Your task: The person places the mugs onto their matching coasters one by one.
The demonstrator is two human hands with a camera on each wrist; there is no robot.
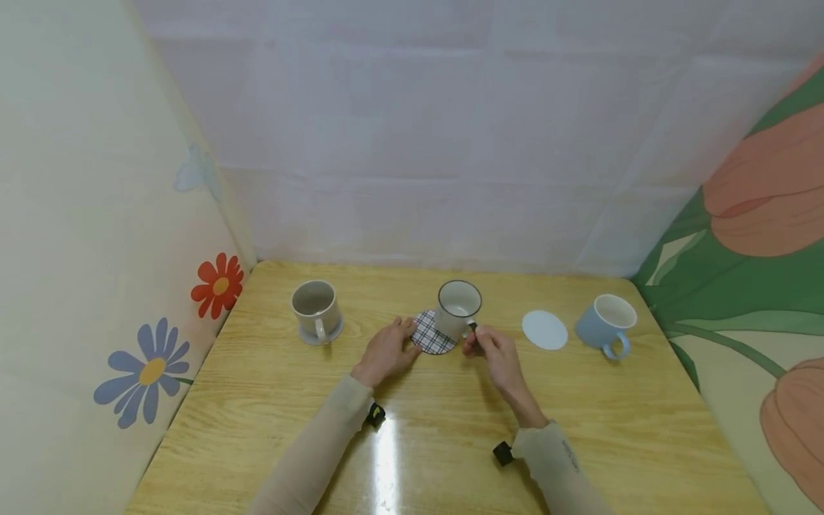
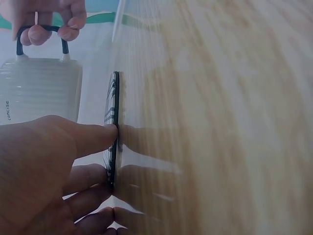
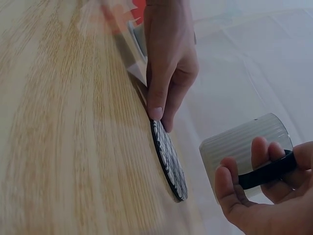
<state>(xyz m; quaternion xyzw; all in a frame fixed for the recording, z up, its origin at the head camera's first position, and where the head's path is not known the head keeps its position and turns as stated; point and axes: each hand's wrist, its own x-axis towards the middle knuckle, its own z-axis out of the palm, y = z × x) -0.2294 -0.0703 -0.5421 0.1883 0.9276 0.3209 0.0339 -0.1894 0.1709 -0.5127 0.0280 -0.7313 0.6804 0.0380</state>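
My right hand [image 1: 497, 354] grips the black handle of a pale ribbed mug [image 1: 453, 318] with a dark rim. In the right wrist view the mug [image 3: 239, 149] hangs tilted above the table, apart from the coaster. Below it a round plaid coaster [image 1: 430, 335] with a black edge lies on the table. My left hand [image 1: 388, 349] holds this coaster by its left side; in the left wrist view the thumb and fingers touch the rim of the coaster [image 2: 112, 110]. Part of the coaster is hidden behind the mug in the head view.
To the left, a grey-beige mug [image 1: 315, 309] stands on a greyish coaster [image 1: 338, 330]. At the right are a round white coaster [image 1: 544, 330] and a light blue mug [image 1: 599, 325] on the wooden table [image 1: 438, 429]. A white cloth [image 1: 418, 143] hangs behind the table.
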